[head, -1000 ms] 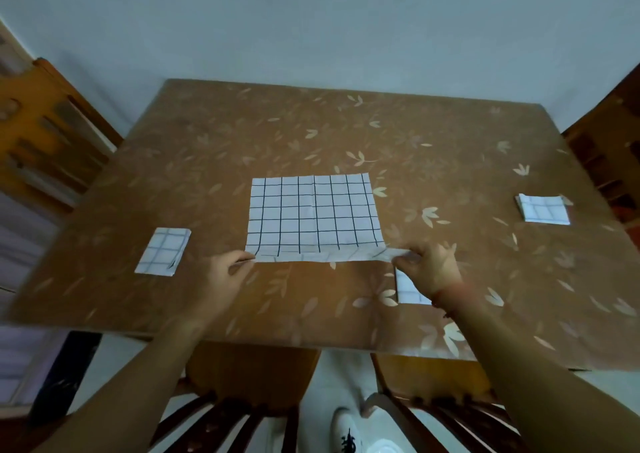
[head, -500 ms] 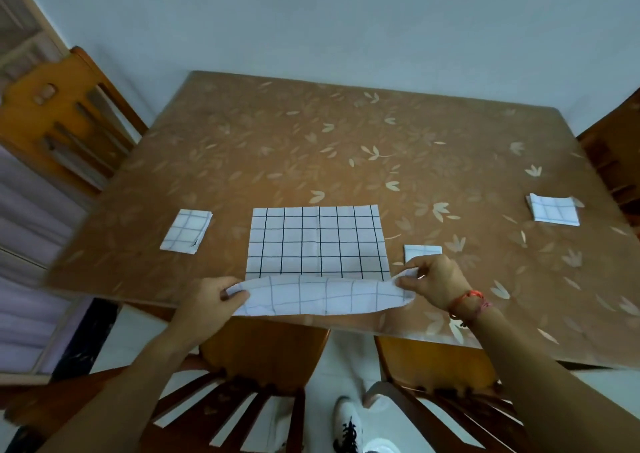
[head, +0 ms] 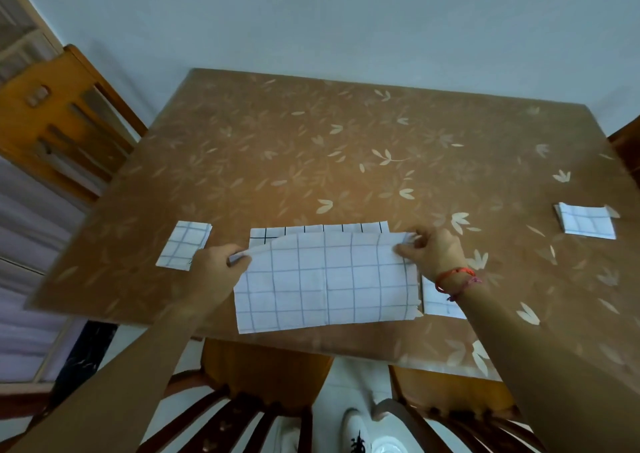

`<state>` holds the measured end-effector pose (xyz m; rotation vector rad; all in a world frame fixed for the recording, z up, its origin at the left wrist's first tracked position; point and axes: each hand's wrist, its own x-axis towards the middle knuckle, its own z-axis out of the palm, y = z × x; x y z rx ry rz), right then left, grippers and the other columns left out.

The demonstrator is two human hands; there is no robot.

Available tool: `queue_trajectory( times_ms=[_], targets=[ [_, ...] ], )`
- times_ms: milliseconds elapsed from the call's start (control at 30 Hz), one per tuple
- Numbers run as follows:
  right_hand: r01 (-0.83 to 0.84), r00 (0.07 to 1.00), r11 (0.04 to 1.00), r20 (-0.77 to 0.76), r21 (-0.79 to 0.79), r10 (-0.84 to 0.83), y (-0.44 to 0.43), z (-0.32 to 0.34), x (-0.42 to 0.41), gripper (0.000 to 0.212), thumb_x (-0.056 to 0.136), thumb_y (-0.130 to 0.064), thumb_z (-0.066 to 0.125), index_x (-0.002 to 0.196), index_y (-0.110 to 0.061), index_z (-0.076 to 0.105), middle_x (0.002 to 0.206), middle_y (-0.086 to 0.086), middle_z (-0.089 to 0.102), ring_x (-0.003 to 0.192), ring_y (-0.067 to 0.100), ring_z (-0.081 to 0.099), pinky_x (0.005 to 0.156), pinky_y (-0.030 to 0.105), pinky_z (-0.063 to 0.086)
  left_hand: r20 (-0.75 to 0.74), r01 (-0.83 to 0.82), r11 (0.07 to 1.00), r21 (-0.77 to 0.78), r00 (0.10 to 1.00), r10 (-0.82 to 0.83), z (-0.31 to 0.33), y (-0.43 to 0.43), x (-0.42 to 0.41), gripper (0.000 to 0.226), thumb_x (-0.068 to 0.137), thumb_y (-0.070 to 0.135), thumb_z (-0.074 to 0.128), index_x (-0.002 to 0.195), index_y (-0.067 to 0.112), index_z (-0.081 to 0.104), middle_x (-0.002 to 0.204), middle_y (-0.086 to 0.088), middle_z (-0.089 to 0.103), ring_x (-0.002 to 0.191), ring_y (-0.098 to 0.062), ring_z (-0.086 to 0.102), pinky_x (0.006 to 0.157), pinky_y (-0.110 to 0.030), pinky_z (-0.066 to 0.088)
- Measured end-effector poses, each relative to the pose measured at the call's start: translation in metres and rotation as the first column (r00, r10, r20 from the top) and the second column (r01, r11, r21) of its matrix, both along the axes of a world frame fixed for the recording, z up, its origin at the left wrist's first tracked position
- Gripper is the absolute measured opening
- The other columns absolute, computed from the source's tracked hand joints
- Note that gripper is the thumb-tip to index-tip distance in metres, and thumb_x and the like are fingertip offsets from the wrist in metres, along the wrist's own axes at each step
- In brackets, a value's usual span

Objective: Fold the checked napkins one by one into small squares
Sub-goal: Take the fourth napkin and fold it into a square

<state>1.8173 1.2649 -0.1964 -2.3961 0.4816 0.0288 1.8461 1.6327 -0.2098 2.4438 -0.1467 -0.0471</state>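
Far half of worktop (head: 346, 134) bare: open passage across its full width. Near edge crowded. Centre taken by half-folded napkin (head: 325, 279), pinched at both upper corners by left hand (head: 216, 267) and right hand (head: 434, 253). 3 folded squares flank it: 1 (head: 185, 245) touching left hand, 1 (head: 440, 302) under right wrist, 1 (head: 587, 226) well apart, far right.

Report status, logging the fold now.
Left hand and right hand pinch the napkin corners. Near half carried over, far edge uncovered. Nothing in the way.
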Motion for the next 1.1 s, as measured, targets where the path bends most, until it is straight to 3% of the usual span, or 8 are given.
queue_trajectory(
  times_ms=[100, 233, 400, 567, 700, 800, 967, 1100],
  targets=[
    [0.013, 0.999, 1.000, -0.034, -0.001, -0.013, 0.004, -0.014, 0.028, 0.031, 0.077, -0.025, 0.076, 0.105, -0.018, 0.068, 0.064, -0.006, 0.056, 0.069, 0.016, 0.056, 0.066, 0.023, 0.041, -0.030, -0.045, 0.998, 0.033, 0.998, 0.046, -0.020, 0.001, 0.029, 0.032, 0.090, 0.021, 0.062, 0.065, 0.004, 0.056, 0.055, -0.012, 0.054, 0.057, -0.028, 0.054, 0.049, -0.037, 0.040],
    [0.029, 0.997, 0.999, -0.069, -0.029, -0.031, 0.008, -0.037, 0.055, 0.040, 0.077, -0.027, 0.074, 0.115, -0.019, 0.063, 0.068, -0.006, 0.057, 0.075, 0.019, 0.059, 0.071, 0.027, 0.049, -0.016, -0.050, 0.996, 0.077, 0.999, 0.052, -0.044, -0.002, 0.061, 0.031, 0.088, 0.020, 0.064, 0.064, 0.004, 0.055, 0.055, -0.012, 0.055, 0.056, -0.028, 0.055, 0.052, -0.044, 0.046],
    [0.024, 0.989, 0.997, -0.142, -0.077, -0.035, 0.010, -0.067, 0.077, 0.041, 0.078, -0.029, 0.073, 0.116, -0.023, 0.060, 0.074, -0.004, 0.061, 0.085, 0.023, 0.064, 0.075, 0.029, 0.049, -0.010, 0.015, 0.992, 0.127, 1.000, -0.014, -0.074, -0.002, 0.085, 0.029, 0.087, 0.015, 0.064, 0.060, 0.008, 0.056, 0.052, -0.003, 0.053, 0.050, -0.017, 0.051, 0.046, -0.025, 0.034],
    [0.049, 0.981, 0.994, -0.184, -0.100, -0.067, 0.015, -0.086, 0.085, 0.041, 0.079, -0.027, 0.071, 0.118, -0.024, 0.058, 0.082, -0.001, 0.066, 0.082, 0.023, 0.062, 0.071, 0.024, 0.043, -0.008, 0.035, 0.987, 0.158, 0.999, -0.034, -0.096, 0.003, 0.094, 0.033, 0.088, 0.025, 0.061, 0.059, 0.017, 0.049, 0.051, 0.003, 0.048, 0.050, -0.015, 0.048, 0.048, -0.026, 0.034],
    [0.047, 0.977, 0.985, -0.197, -0.165, -0.080, 0.016, -0.092, 0.084, 0.042, 0.080, -0.024, 0.068, 0.119, -0.026, 0.056, 0.087, 0.000, 0.069, 0.081, 0.022, 0.061, 0.070, 0.027, 0.046, -0.026, 0.012, 0.989, 0.150, 1.000, -0.008, -0.099, 0.002, 0.098, 0.010, 0.090, 0.032, 0.060, 0.092, 0.023, 0.061, 0.079, 0.006, 0.061, 0.072, -0.012, 0.056, 0.064, -0.033, 0.049],
    [0.036, 0.978, 0.979, -0.196, -0.199, -0.076, 0.016, -0.090, 0.079, 0.045, 0.081, -0.022, 0.068, 0.123, -0.023, 0.053, 0.092, 0.003, 0.070, 0.088, 0.026, 0.064, 0.075, 0.035, 0.054, 0.006, 0.016, 0.990, 0.141, 1.000, -0.017, -0.093, 0.000, 0.091, 0.029, 0.091, 0.028, 0.062, 0.118, 0.017, 0.059, 0.105, 0.002, 0.062, 0.094, -0.015, 0.055, 0.081, -0.033, 0.048],
    [-0.045, 0.990, 0.948, -0.143, -0.315, 0.000, 0.030, -0.074, 0.058, 0.049, 0.082, -0.022, 0.068, 0.128, -0.020, 0.051, 0.118, 0.010, 0.056, 0.105, 0.030, 0.056, 0.083, 0.039, 0.050, 0.058, 0.100, 0.979, 0.178, 0.992, -0.112, -0.074, -0.016, 0.047, 0.038, 0.093, 0.038, 0.047, 0.121, 0.015, 0.059, 0.122, -0.002, 0.058, 0.112, -0.019, 0.052, 0.093, -0.036, 0.045],
    [-0.297, 0.955, 0.901, -0.099, -0.318, 0.280, 0.071, -0.078, 0.006, 0.049, 0.084, -0.035, 0.062, 0.130, -0.019, 0.052, 0.122, 0.009, 0.052, 0.109, 0.025, 0.053, 0.089, 0.040, 0.051, 0.097, 0.357, 0.907, 0.222, 0.918, -0.385, -0.084, -0.037, -0.039, 0.034, 0.093, 0.038, 0.044, 0.117, 0.020, 0.060, 0.125, -0.002, 0.055, 0.120, -0.017, 0.049, 0.094, -0.038, 0.050]
  ],
)
